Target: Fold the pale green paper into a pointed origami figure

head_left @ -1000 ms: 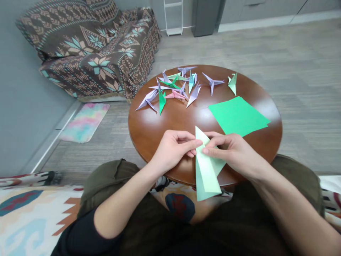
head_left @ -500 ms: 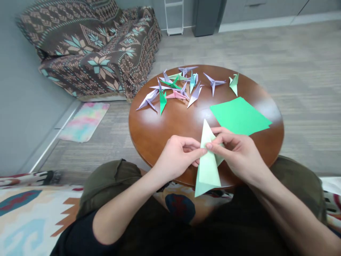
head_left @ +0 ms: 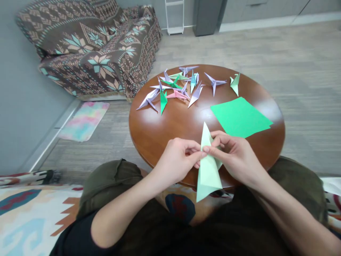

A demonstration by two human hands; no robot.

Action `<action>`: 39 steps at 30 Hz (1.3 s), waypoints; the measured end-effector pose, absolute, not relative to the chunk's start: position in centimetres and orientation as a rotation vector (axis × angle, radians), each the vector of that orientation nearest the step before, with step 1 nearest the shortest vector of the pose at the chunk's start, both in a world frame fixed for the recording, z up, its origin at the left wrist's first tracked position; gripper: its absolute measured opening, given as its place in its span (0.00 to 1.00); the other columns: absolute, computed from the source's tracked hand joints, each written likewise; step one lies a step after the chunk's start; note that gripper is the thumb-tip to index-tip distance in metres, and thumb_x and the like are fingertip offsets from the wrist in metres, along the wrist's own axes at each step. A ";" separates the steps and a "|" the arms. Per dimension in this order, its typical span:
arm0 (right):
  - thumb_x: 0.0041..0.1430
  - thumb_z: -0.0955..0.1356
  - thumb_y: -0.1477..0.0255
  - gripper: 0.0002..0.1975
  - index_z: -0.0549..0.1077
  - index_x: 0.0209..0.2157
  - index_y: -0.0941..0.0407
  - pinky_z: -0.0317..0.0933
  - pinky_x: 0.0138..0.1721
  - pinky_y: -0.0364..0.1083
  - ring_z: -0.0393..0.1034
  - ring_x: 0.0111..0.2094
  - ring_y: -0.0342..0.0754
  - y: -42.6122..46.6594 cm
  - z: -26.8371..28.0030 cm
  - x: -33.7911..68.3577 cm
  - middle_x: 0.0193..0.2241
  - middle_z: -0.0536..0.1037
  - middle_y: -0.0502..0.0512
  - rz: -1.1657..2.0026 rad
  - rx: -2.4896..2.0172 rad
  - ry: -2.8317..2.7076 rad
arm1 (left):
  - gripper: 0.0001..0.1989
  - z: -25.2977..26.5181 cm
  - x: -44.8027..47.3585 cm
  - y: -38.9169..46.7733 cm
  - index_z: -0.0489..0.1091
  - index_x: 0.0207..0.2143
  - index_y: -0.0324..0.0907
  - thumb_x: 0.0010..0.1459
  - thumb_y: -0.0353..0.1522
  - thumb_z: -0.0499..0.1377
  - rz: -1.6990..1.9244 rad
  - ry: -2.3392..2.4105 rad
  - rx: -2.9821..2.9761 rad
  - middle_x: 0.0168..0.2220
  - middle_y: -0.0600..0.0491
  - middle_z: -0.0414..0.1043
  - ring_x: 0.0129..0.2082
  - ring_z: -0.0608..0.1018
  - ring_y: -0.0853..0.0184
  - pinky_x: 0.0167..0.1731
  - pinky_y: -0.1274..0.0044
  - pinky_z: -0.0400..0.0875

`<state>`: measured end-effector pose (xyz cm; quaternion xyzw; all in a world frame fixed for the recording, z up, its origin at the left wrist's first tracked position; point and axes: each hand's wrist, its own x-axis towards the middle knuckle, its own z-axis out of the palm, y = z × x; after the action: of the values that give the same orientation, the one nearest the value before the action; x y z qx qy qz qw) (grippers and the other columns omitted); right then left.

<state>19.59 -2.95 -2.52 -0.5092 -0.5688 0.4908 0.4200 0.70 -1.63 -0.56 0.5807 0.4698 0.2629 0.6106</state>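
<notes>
Between our fingers [head_left: 197,155] is a pale green, folded paper sheet [head_left: 209,170]; our left hand [head_left: 179,156] pinches its left edge, our right hand [head_left: 237,153] its middle, thumbtips close together. Just beyond our right fingers lie flat bright-green paper sheets [head_left: 241,117]; farther off, multicoloured folded-paper cranes [head_left: 195,95] dot the glossy brown rounded wooden table [head_left: 151,131].

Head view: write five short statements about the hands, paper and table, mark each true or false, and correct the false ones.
1. The left hand and right hand both hold the pale-green folded paper. True.
2. The flat bright-green paper sheets rest on the glossy brown table. True.
3. The table has square corners. False: its edge is rounded.
4. The left hand presses on the bright-green sheets. False: it is on the pale-green folded paper.
5. The pink folded-paper figure lies left of the bright-green sheets. True.
</notes>
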 end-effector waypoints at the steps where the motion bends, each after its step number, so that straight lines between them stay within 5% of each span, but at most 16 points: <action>1: 0.58 0.77 0.64 0.15 0.75 0.24 0.55 0.60 0.39 0.47 0.71 0.38 0.49 -2.9 -2.6 19.6 0.41 0.77 0.53 1.238 -1.270 -1.429 | 0.08 -0.6 0.7 -1.6 0.80 0.30 0.38 0.58 0.34 0.67 0.604 1.081 1.344 0.23 0.54 0.75 0.24 0.77 0.69 0.27 0.80 0.71; 10: 0.60 0.75 0.67 0.14 0.73 0.23 0.55 0.59 0.40 0.48 0.71 0.38 0.48 -2.9 -2.2 19.7 0.40 0.76 0.53 1.328 -1.240 -1.500 | 0.07 0.1 0.0 -0.5 0.80 0.34 0.37 0.57 0.33 0.68 0.647 1.036 1.272 0.22 0.55 0.74 0.22 0.76 0.72 0.23 0.82 0.72; 29: 0.58 0.74 0.67 0.13 0.74 0.23 0.56 0.58 0.42 0.49 0.70 0.37 0.48 -3.0 -1.9 19.6 0.37 0.78 0.51 1.381 -1.300 -1.541 | 0.10 -1.2 0.4 0.0 0.77 0.25 0.36 0.52 0.32 0.73 0.659 0.958 1.174 0.20 0.56 0.76 0.21 0.76 0.74 0.26 0.83 0.72; 39: 0.62 0.73 0.64 0.10 0.84 0.30 0.54 0.56 0.40 0.48 0.69 0.37 0.48 -2.2 -1.6 20.7 0.39 0.78 0.52 1.513 -1.244 -1.606 | 0.11 -1.3 0.2 0.1 0.76 0.25 0.36 0.59 0.32 0.68 0.682 0.971 1.283 0.20 0.56 0.74 0.22 0.76 0.74 0.27 0.83 0.69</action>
<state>20.69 -2.22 -1.60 -0.4685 -0.6047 0.5700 0.2997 0.23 0.07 -1.28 0.5629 0.4259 0.2992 0.6421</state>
